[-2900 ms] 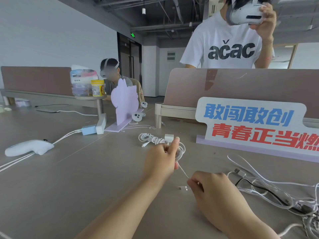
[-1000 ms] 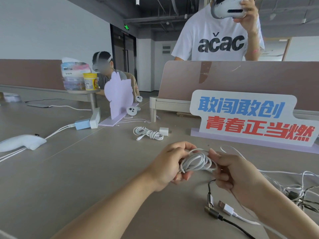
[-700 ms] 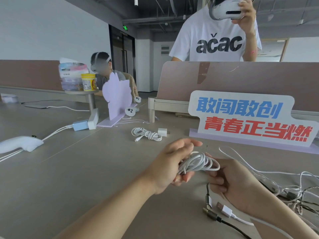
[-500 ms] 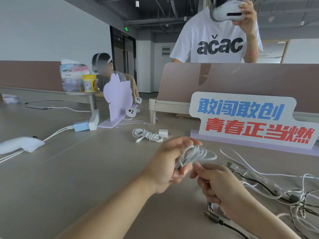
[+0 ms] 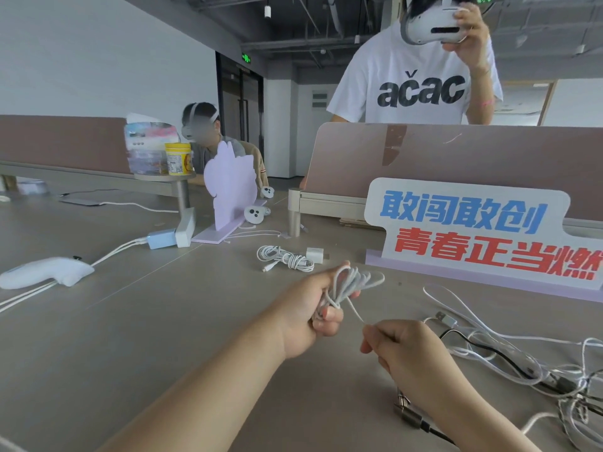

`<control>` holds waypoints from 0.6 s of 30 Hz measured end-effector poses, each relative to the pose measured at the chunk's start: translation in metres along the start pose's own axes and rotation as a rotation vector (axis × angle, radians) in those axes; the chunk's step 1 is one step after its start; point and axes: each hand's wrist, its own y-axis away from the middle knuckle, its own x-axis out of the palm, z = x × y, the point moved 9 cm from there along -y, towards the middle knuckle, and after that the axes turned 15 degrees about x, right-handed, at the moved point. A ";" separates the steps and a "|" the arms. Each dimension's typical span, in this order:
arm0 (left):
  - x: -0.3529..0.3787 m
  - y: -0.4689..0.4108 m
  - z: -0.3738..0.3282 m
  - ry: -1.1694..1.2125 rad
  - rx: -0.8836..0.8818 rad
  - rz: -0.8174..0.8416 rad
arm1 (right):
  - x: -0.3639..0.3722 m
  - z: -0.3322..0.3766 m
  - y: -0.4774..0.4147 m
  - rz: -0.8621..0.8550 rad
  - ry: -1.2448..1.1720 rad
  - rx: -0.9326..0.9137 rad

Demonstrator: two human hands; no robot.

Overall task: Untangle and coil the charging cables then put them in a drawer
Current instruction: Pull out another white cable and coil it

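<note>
Head view: the left hand (image 5: 306,316) has its grip clamped round the waist of a white charging cable coil (image 5: 350,283), held above the tabletop (image 5: 163,337) so the loops cannot spring apart. The right hand (image 5: 404,350) has its grip pinched on the free tail (image 5: 355,312), drawn taut, probably to wrap it round the bundle. A bound coil (image 5: 284,258) lies beyond; the tangled cables (image 5: 522,363) wait at right. No drawer shows.

white coiled cable (image 5: 350,283), grey table (image 5: 156,327), blue-and-red lettered sign (image 5: 473,233), lilac cutout (image 5: 230,184)
</note>
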 end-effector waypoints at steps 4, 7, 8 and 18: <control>-0.012 -0.005 0.003 0.280 -0.065 -0.088 | 0.003 0.005 0.001 -0.022 0.099 -0.032; -0.035 -0.011 0.000 0.093 0.008 -0.252 | -0.003 0.019 0.009 -0.092 0.184 -0.138; -0.044 -0.012 -0.004 -0.089 0.071 -0.300 | -0.003 0.025 0.014 -0.108 0.264 -0.203; 0.020 0.006 -0.010 -1.176 0.380 0.175 | -0.053 0.060 0.052 -0.573 0.325 -0.741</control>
